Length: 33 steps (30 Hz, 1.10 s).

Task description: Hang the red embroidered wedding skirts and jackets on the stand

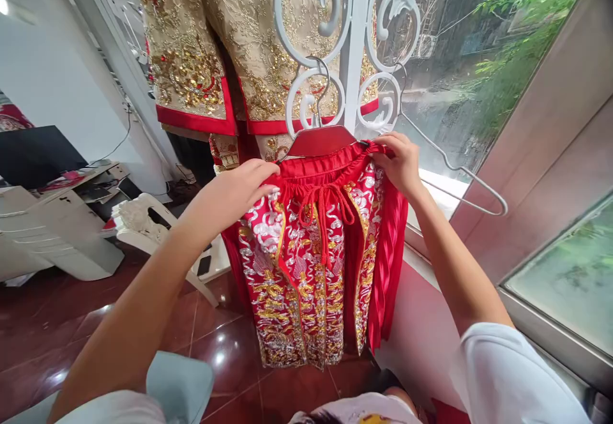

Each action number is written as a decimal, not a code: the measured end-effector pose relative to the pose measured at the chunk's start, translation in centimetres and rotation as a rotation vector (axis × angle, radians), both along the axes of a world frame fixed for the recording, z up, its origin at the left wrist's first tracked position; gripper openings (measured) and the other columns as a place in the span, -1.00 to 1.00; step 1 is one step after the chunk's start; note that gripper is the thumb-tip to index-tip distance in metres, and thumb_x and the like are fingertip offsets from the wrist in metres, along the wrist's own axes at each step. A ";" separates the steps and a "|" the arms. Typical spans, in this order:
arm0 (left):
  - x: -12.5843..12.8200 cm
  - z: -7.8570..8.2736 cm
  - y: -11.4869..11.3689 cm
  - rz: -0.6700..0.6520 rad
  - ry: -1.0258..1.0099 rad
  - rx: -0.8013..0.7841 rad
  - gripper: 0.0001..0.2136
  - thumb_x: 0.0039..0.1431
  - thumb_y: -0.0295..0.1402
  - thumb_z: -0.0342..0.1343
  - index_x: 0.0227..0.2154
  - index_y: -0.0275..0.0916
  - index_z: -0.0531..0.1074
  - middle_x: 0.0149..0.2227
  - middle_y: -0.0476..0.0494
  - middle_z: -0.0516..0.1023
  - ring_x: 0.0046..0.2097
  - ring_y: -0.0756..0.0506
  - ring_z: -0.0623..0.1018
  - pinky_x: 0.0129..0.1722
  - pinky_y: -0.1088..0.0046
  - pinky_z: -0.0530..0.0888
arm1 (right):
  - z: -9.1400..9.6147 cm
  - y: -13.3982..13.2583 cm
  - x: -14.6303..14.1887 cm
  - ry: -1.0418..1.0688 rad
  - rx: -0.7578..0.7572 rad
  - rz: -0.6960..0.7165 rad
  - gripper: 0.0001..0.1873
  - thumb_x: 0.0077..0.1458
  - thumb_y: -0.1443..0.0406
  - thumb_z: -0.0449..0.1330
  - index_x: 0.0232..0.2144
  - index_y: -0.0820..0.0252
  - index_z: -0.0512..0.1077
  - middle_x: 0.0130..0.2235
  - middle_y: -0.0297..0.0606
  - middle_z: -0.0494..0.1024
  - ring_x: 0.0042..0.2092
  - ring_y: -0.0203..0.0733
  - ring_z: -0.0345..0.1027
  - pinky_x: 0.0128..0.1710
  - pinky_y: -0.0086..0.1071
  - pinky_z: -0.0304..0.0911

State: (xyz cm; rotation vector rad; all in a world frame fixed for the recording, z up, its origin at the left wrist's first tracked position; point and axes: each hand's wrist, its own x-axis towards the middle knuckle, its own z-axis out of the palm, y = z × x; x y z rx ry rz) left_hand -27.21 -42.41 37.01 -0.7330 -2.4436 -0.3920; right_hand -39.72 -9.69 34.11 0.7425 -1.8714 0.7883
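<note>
A red skirt [311,283] with gold and silver embroidery hangs by its gathered waistband from a hanger [320,92]. The hanger's wire hook sits on the white scrolled metalwork [353,47]. My left hand [253,184] grips the waistband at its left end, thumb in front. At the right end of the waistband, my right hand [397,156] pinches the red fabric beside a dark hanger clip. A red cord tied in a bow [325,207] dangles from the front of the waist. Part of the hanger is hidden behind the waistband.
Behind the skirt hangs a beige, gold-beaded garment [258,47] with red trim. An unused wire hanger [460,168] hangs near the window [454,79] on the right. To the left stand a white chair [143,219] holding a phone [204,265], and a desk with a monitor [45,156].
</note>
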 end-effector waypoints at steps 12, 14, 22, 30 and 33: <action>-1.9 -0.4 0.3 -0.045 0.154 0.511 -0.90 0.09 -0.34 0.12 -0.32 -0.17 0.48 -0.30 -0.05 0.53 -0.27 -0.04 0.46 -0.24 0.48 0.31 | 5.0 0.9 1.4 -1.033 -0.173 0.489 -0.69 -0.10 0.16 0.35 -0.64 0.28 0.45 -0.64 -0.24 0.42 -0.60 -0.31 0.21 -0.61 -0.40 0.11; -1.5 -0.6 0.3 -0.035 0.123 0.468 -0.82 0.07 -0.32 0.15 -0.22 -0.12 0.46 -0.25 -0.04 0.53 -0.24 -0.07 0.46 -0.23 0.48 0.30 | 5.1 0.7 0.9 -0.983 -0.194 0.409 -0.64 -0.06 0.18 0.32 -0.71 0.24 0.36 -0.70 -0.31 0.33 -0.63 -0.35 0.11 -0.62 -0.41 0.07; -1.1 -1.0 0.3 0.200 0.099 0.219 -0.74 0.20 -0.17 -0.01 -0.19 -0.20 0.44 -0.39 -0.02 0.47 -0.44 -0.02 0.33 -0.33 0.48 0.21 | -3.8 1.0 5.1 0.084 -0.295 -0.357 -0.72 0.20 0.15 -0.01 -0.31 0.17 0.43 -0.22 -0.12 0.49 -0.15 -0.08 0.34 -0.11 -0.15 0.23; -1.5 -1.4 0.6 0.279 0.154 0.141 -0.70 0.16 -0.16 -0.01 -0.17 -0.22 0.44 -0.35 -0.10 0.50 -0.36 -0.09 0.40 -0.26 0.44 0.28 | -7.7 -1.4 7.0 0.009 -0.228 -0.522 -0.72 0.20 0.23 -0.01 -0.12 0.20 0.38 -0.16 -0.05 0.43 -0.12 -0.04 0.27 -0.10 -0.11 0.22; -1.2 -1.2 0.7 0.299 0.155 0.109 -0.70 0.14 -0.18 0.01 -0.16 -0.23 0.44 -0.34 -0.11 0.51 -0.36 -0.07 0.42 -0.26 0.46 0.31 | -6.2 -1.3 6.6 -0.149 -0.240 -0.424 -0.80 0.15 0.18 0.06 -0.31 0.19 0.35 -0.27 -0.11 0.41 -0.18 -0.08 0.23 -0.14 -0.15 0.18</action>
